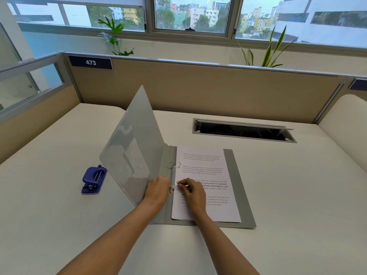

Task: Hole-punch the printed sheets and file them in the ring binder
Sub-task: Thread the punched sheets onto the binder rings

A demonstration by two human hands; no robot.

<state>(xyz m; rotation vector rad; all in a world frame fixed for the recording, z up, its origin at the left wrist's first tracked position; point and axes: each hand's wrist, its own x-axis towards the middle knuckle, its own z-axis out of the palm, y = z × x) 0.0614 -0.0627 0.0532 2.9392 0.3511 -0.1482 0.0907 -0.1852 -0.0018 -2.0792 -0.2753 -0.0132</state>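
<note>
Sheets (206, 183) lie in the open binder (234, 195) on the desk (297, 195) — punching looks done, hole punch (93, 180) set aside. Right hand (191, 192) pinches the lower ring (172, 189); left hand (157, 190) grips the raised cover (135, 145) — rings still gape.

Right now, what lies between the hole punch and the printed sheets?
In the head view, the binder's raised translucent front cover stands between the hole punch and the printed sheets, with the spine and rings beside the sheets.

Glossy plastic binder cover (137, 147) (translucent), matt paper sheets (208, 175).
</note>
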